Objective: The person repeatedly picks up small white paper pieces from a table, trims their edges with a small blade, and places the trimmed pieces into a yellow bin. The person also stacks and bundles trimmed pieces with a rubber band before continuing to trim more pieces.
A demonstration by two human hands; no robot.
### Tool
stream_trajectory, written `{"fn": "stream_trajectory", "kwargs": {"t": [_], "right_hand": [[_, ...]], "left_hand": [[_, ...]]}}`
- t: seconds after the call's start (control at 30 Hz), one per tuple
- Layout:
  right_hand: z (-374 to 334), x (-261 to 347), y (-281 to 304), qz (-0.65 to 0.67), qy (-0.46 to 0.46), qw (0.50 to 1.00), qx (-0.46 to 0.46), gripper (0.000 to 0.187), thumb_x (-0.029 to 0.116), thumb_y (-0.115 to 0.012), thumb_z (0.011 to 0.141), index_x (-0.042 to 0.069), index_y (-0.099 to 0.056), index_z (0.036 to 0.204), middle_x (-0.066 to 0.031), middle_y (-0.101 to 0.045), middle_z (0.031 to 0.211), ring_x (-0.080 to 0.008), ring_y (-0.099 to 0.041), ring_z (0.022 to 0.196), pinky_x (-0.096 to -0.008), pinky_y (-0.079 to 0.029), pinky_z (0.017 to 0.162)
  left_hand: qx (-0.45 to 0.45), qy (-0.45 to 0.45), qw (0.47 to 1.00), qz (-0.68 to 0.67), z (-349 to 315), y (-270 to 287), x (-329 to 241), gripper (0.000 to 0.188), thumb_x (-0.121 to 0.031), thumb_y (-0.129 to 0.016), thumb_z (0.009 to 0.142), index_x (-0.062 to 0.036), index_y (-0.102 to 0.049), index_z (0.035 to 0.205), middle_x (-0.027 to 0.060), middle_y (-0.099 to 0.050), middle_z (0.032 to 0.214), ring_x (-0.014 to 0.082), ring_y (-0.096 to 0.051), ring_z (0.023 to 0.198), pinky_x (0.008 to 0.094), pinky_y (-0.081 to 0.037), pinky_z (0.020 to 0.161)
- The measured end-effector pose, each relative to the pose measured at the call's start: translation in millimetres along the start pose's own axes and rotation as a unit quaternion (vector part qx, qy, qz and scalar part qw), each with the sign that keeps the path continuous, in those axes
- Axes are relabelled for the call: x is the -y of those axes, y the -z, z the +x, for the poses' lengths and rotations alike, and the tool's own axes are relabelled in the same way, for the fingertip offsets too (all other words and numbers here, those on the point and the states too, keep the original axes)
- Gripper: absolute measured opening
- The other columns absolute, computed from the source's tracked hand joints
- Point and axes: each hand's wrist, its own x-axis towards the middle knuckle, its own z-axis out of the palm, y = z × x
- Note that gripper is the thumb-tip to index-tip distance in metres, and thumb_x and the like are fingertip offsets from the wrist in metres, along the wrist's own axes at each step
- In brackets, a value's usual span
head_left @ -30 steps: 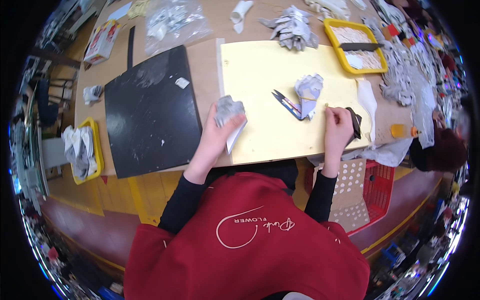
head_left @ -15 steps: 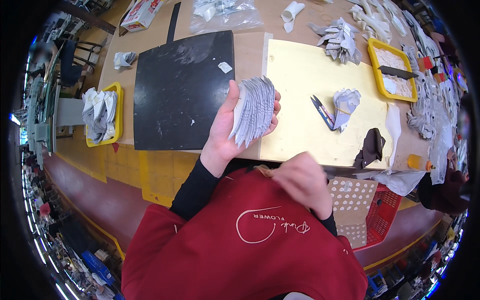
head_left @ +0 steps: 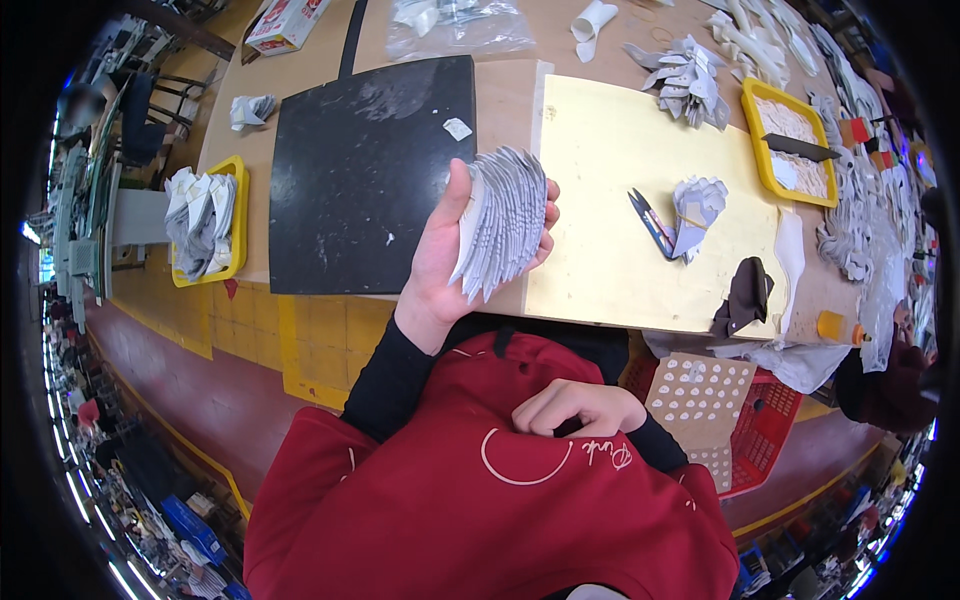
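Observation:
My left hand [head_left: 437, 262] holds a thick stack of grey-white cut pieces [head_left: 502, 225], thumb on one side and fingertips round the other. The stack's edges fan out in many thin layers. Low against the chest of my red top [head_left: 480, 520], my right hand [head_left: 580, 408] is closed, its fingers curled into the cloth. Whatever those fingertips hold is hidden. On the pale yellow board [head_left: 600, 270], thread snips [head_left: 653, 225] lie beside a banded bundle of grey pieces [head_left: 697, 215]. A black board [head_left: 350, 200] lies to the left of the stack.
Yellow trays stand at the left [head_left: 240, 215] and far right [head_left: 752, 120]; a dark blade rests across the right one. Dark brown pieces [head_left: 745, 297] and an orange bottle [head_left: 838, 328] lie near the table's front edge. Below is a red crate [head_left: 765, 430].
My right hand has come down and toward me, from a blurred position near the table edge to my chest. The left hand still holds the stack, tilted slightly differently.

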Motion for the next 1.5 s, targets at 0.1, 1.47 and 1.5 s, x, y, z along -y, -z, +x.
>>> {"fn": "stream_trajectory", "kwargs": {"t": [0.1,1.47,1.5], "right_hand": [[-1,-4,-3,0.098,0.017,0.995,-0.016,0.022,0.006,-0.063,0.081,-0.002,-0.049,0.066,-0.0082,-0.047,0.070,-0.0208,-0.045,0.066,-0.0322,-0.034,0.059],[24,47,-18,0.014,0.241,0.952,0.187,0.018,0.016,-0.068,0.091,0.007,-0.062,0.076,-0.0064,-0.068,0.086,-0.0238,-0.064,0.071,-0.0344,-0.049,0.059],[24,47,-18,0.029,0.248,0.950,0.189,0.018,0.016,-0.067,0.092,0.006,-0.062,0.077,-0.0086,-0.070,0.090,-0.0232,-0.064,0.069,-0.0329,-0.049,0.056]], "left_hand": [[-0.027,-0.020,0.999,0.029,-2,0,0,0.070,-0.059,-0.051,0.094,-0.0003,-0.047,0.133,0.0176,-0.056,0.122,0.0276,-0.059,0.111,0.0430,-0.055,0.090],[-0.166,-0.133,0.963,0.166,-9,3,-7,0.051,-0.048,-0.053,0.098,-0.0050,-0.051,0.127,0.0120,-0.062,0.116,0.0246,-0.062,0.105,0.0391,-0.055,0.087],[-0.165,-0.133,0.963,0.164,-9,4,-8,0.052,-0.048,-0.053,0.098,-0.0049,-0.051,0.127,0.0121,-0.062,0.116,0.0246,-0.062,0.106,0.0390,-0.054,0.087]]}}
